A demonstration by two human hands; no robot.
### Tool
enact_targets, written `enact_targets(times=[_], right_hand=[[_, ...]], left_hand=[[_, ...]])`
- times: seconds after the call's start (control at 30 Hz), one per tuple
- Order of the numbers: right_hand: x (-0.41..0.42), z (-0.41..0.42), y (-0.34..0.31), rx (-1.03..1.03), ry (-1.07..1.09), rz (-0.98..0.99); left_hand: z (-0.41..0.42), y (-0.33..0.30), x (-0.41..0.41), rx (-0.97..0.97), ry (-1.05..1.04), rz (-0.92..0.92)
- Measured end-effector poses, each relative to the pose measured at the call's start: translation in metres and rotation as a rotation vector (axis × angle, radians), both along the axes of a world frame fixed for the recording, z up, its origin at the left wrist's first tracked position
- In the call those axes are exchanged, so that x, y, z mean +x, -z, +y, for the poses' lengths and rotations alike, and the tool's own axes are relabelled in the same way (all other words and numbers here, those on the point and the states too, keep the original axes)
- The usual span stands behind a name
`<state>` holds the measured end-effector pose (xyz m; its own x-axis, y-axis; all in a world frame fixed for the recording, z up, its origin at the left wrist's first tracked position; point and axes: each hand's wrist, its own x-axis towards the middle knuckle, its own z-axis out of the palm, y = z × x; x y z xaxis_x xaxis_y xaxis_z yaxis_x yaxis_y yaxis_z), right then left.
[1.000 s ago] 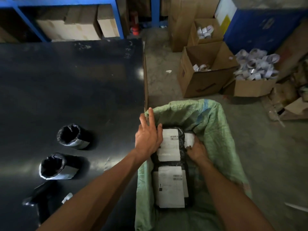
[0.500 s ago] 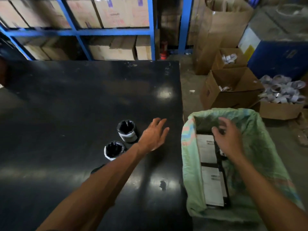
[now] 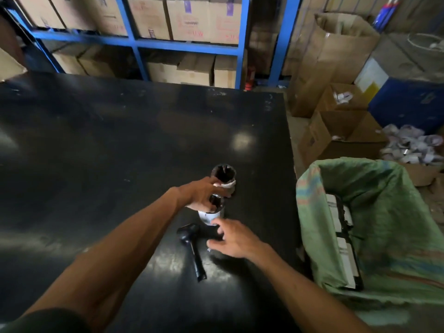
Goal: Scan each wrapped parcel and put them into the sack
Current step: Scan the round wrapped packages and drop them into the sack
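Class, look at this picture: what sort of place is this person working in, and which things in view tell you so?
Most likely a warehouse packing area: blue shelving stacked with cardboard cartons, a handheld scanner on the black table, and a green sack holding labelled parcels.

Dim warehouse light leaves the black table (image 3: 96,150) murky, with overhead glare showing as pale patches on its glossy top. Wide-angle distortion bends the blue shelving (image 3: 134,42) near the edges, and motion blur softens fine detail.
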<state>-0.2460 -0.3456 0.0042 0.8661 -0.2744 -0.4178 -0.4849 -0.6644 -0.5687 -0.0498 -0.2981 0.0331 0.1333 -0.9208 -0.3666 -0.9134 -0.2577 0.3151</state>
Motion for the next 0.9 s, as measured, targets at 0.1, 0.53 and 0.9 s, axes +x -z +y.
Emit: enact_targets(times=[0.1, 0.53, 0.9], right_hand=[[0.016, 0.037, 0.016, 0.08, -0.002, 0.121], [0.051, 0.064, 0.043, 0.436, 0.358, 0.066], [0.061, 0.012, -0.022, 0.724, 0.681, -0.368]], left_hand=[[0.005, 0.017, 0.001, 0.119, 0.071, -0.041], [0.022, 0.038, 0.067, -0.043, -0.038, 0.133], [0.113, 0.04, 0.118, -0.448, -0.692, 0.453]])
